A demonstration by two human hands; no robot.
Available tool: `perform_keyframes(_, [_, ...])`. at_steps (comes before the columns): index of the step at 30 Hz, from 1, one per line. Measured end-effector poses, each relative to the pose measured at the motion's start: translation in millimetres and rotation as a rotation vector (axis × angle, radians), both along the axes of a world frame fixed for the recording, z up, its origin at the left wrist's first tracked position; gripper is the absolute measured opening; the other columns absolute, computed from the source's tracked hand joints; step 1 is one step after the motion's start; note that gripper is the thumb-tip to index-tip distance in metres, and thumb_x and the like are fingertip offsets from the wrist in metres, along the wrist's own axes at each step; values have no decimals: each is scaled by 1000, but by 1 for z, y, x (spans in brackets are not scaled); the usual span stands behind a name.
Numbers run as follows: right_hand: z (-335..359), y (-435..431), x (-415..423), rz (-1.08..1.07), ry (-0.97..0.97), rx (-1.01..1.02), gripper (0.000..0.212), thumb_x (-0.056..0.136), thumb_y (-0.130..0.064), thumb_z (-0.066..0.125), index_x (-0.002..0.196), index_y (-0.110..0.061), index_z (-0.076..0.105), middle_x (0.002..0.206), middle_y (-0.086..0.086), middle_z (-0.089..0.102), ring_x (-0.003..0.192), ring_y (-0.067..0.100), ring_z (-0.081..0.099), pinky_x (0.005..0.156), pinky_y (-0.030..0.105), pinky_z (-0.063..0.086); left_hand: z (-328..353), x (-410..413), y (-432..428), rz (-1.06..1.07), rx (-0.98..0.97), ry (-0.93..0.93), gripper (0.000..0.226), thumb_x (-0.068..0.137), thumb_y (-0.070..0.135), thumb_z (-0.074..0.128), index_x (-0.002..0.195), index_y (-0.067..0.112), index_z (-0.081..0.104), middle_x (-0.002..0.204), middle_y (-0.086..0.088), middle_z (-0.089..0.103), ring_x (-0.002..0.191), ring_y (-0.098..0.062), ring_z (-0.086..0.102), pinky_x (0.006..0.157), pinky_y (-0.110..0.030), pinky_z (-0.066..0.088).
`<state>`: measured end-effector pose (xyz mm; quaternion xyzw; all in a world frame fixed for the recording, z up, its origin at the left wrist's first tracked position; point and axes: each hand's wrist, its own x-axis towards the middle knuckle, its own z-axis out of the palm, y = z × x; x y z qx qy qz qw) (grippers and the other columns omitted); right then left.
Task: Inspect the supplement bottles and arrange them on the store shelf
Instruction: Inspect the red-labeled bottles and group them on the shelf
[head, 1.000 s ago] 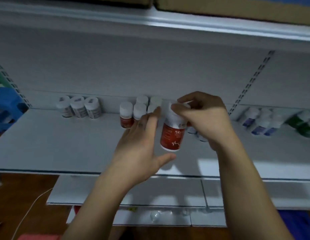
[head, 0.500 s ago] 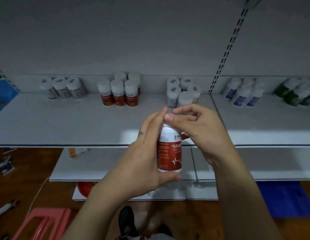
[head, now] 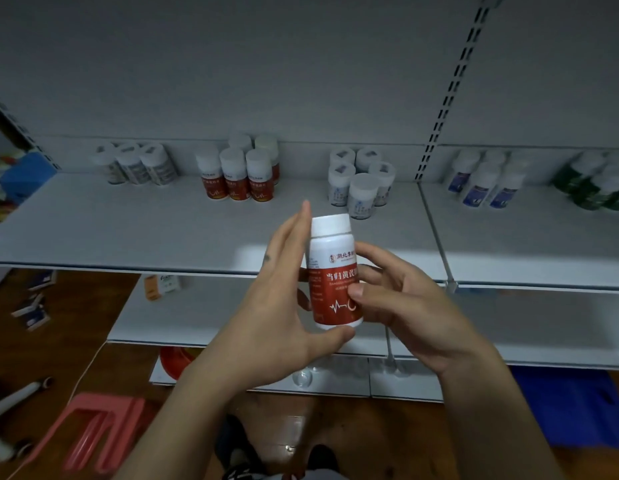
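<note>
I hold a white supplement bottle with a red label (head: pixel 332 268) upright in front of the white shelf (head: pixel 162 230), label facing me. My left hand (head: pixel 276 306) holds its left side, fingers stretched up along it and thumb under its base. My right hand (head: pixel 398 299) grips its right side, thumb pressed on the label. At the back of the shelf stand several matching red-label bottles (head: pixel 237 176), grey-label bottles (head: pixel 138 164) and pale-blue-label bottles (head: pixel 361 185).
Blue-label bottles (head: pixel 484 181) and green bottles (head: pixel 595 185) stand on the right shelf section. A slotted upright (head: pixel 450 91) divides the sections. Lower shelves (head: pixel 197 317) lie below. On the wooden floor sit a pink stool (head: pixel 89 431) and small boxes (head: pixel 34 306).
The bottle came away from the shelf toward me and lower. My right hand slid from the cap down to the bottle's side. The view tilted downward.
</note>
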<state>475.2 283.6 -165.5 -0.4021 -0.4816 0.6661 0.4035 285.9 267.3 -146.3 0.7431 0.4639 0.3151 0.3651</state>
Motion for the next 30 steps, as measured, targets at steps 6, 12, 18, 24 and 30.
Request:
perform_keyframes(6, [1, 5, 0, -43, -38, 41, 68, 75, -14, 70, 138, -28, 51, 117, 13, 69, 107, 37, 67, 92, 56, 50, 1, 3, 6, -56, 13, -15, 125, 72, 25, 84, 149, 50, -12, 152, 31, 2, 117, -2, 51, 82, -11, 48])
perform_keyframes(12, [3, 7, -9, -68, -12, 30, 63, 72, -12, 71, 131, -27, 56, 106, 9, 73, 94, 27, 71, 72, 33, 57, -1, -3, 10, -51, -40, 18, 124, 76, 24, 81, 148, 48, -17, 152, 33, -7, 118, 14, 40, 83, -4, 43])
perform_keyframes(18, [6, 7, -14, -139, -15, 29, 74, 65, -11, 87, 131, -27, 57, 103, 11, 73, 88, 29, 73, 67, 33, 55, 3, -2, 16, -50, -127, -46, 126, 75, 33, 82, 146, 50, -21, 150, 29, 9, 117, 12, 48, 86, -6, 44])
perform_keyframes(24, [12, 7, -19, -170, -16, 46, 76, 58, -19, 81, 130, -27, 58, 101, 11, 73, 83, 30, 74, 66, 32, 56, 4, -4, 19, -1, -152, -87, 126, 71, 35, 84, 143, 59, -16, 145, 21, 32, 115, 0, 54, 87, -14, 50])
perform_keyframes(30, [11, 8, -20, -151, -19, 62, 72, 64, -17, 87, 129, -30, 58, 99, 6, 73, 83, 27, 73, 66, 29, 55, 3, -2, 18, 26, -147, -110, 127, 69, 30, 86, 145, 58, -12, 144, 21, 32, 111, 2, 56, 80, -11, 50])
